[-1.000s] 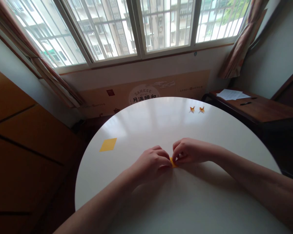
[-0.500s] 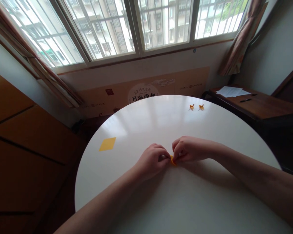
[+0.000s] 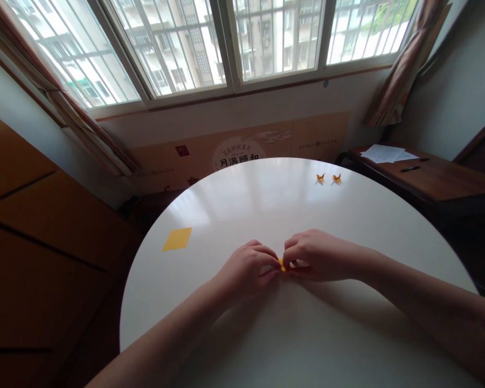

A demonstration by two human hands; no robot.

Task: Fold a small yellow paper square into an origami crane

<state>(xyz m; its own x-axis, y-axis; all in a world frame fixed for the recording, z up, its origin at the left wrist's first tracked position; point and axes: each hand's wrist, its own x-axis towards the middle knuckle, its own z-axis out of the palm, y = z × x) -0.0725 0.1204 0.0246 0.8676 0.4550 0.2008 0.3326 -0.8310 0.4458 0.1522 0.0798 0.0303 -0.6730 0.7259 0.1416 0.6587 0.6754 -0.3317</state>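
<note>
From where I stand, I see two bare hands bent close together over a round, glossy white counter (image 3: 234, 215). Between their fingertips sits a small, folded piece of yellow paper (image 3: 282, 264), mostly covered, so I can't make out its shape. The left hand (image 3: 250, 269) has its fingers drawn narrow, pinching the paper's left side; the right hand (image 3: 313, 256) curls in from the other side, its index finger and thumb gripping the right side. The two sets of fingertips nearly meet. Well to the left of the left fingers, and a little farther out, a flat, yellow, four-sided paper sheet (image 3: 177, 238) lies on its own. Beyond the right fingers, near the far rim, two little orange-yellow folded figures with upturned ends (image 3: 320, 178) stand side by side, apart from each other. Farther off, past the right fingers and outside the rim, a brown wooden side table (image 3: 448, 180) bears white printed paper sheets (image 3: 388, 153) and a slim black pen (image 3: 410, 169).
</note>
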